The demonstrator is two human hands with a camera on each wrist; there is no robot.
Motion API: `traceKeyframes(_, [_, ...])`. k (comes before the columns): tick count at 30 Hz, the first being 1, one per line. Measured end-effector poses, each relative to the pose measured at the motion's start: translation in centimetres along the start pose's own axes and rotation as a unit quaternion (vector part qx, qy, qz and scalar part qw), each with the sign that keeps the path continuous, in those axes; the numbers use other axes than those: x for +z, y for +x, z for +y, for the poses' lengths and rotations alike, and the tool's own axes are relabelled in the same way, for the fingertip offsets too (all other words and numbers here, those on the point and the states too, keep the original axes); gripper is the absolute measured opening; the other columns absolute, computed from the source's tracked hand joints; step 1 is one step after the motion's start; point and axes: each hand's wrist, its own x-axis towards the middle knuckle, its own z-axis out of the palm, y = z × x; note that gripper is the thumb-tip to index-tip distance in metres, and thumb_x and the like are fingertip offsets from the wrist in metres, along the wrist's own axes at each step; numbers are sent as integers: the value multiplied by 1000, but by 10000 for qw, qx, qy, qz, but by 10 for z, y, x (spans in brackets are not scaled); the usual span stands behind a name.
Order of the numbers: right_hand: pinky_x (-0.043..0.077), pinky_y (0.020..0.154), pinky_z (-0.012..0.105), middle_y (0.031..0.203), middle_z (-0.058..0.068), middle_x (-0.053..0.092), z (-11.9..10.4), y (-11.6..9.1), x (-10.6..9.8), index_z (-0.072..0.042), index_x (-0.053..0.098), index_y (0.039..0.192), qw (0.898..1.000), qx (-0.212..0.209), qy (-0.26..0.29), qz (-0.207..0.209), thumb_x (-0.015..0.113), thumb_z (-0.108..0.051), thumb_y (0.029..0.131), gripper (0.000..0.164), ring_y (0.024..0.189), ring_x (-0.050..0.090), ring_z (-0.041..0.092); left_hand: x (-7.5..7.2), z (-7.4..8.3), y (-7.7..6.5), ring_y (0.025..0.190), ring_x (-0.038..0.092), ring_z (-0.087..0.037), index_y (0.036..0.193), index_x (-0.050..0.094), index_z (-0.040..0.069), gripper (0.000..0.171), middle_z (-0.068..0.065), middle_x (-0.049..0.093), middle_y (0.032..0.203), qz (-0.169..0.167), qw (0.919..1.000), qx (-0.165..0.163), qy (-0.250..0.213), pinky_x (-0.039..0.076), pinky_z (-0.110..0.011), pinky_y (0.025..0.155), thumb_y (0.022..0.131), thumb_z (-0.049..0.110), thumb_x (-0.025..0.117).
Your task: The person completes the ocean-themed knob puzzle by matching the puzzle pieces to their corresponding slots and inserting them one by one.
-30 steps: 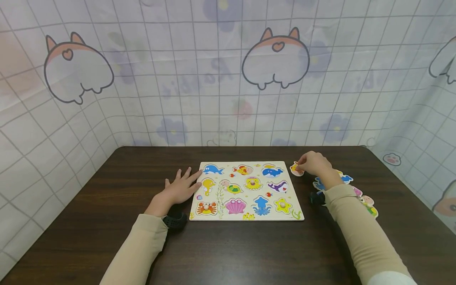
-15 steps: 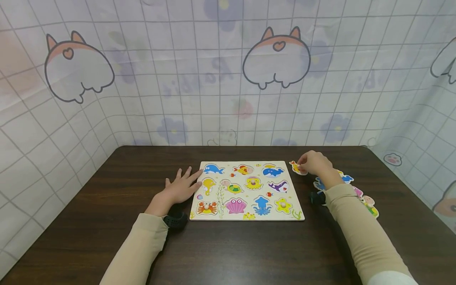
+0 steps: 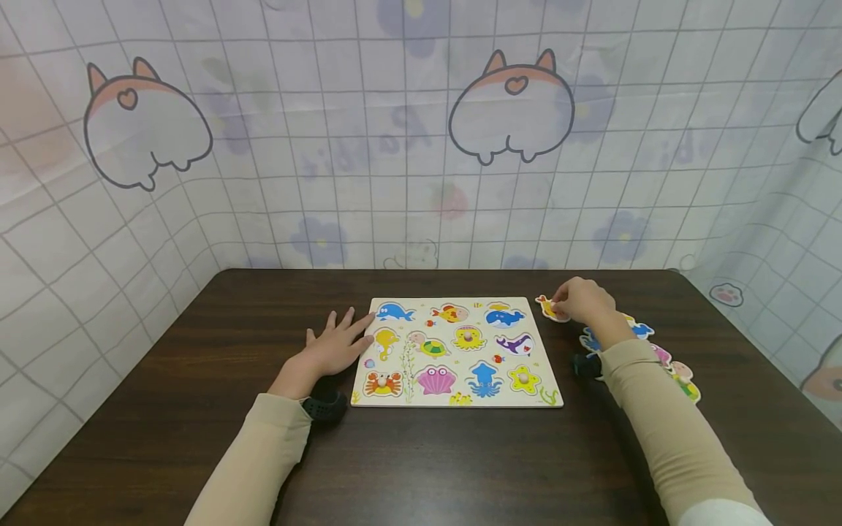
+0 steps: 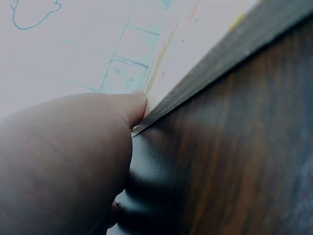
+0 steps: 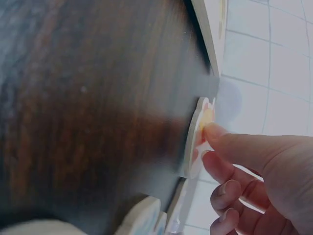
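My right hand (image 3: 584, 301) pinches a small red-and-yellow fish puzzle piece (image 3: 546, 307) beside the upper right corner of the board. In the right wrist view the thumb and index finger meet at the top of this puzzle piece (image 5: 195, 139), which lies on or just above the table. My left hand (image 3: 335, 345) is spread at the left side of the pale sea-animal puzzle board (image 3: 454, 405), with fingertips on its edge. The left wrist view has the thumb (image 4: 132, 106) against the board's edge. Round knobs show on the board's crab, octopus and starfish.
Several more puzzle pieces (image 3: 681, 372) lie on the dark wooden table (image 3: 421, 467) to the right, partly hidden under the right forearm. A wall sheet (image 3: 408, 190) with a grid and cartoon print stands behind the table.
The fish piece has turned in my right fingers, so its narrow end now points to the upper left. My left hand and the board stay in place.
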Motion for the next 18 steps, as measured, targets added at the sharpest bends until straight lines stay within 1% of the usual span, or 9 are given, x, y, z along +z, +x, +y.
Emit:
traceKeyframes(6, [51,74,50,84,6,73,0,-1,-4,1,74,110,9996,-198,-151,117,67,-17,101,22,86,65,31,0,0,1,152,-3,-52,166,22,21,62,-22,6,169,-24,10000,0,-18,-2,-81,109,111,44,39])
traceKeyframes(10, [52,73,51,87,7,73,-1,-1,-6,1,75,110,9987,-332,-341,203,67,-18,101,22,84,65,30,-1,1,1,152,-3,-51,166,23,21,62,-22,6,169,-38,10000,-1,-27,-2,-81,108,111,44,39])
traceKeyframes(13, [53,72,51,87,8,73,-4,-2,-6,0,75,110,9969,-520,-508,312,67,-17,101,21,81,64,29,-1,2,0,152,-3,-51,166,23,21,62,-22,7,169,-32,10000,-20,-48,-3,-81,109,111,44,39])
traceKeyframes(18, [52,66,47,92,11,73,-14,-5,-7,1,75,112,9936,-828,-628,438,67,-18,101,23,75,62,27,-1,2,-1,152,-3,-52,166,22,21,62,-22,6,169,-29,10000,-36,-31,-2,-80,109,111,44,39])
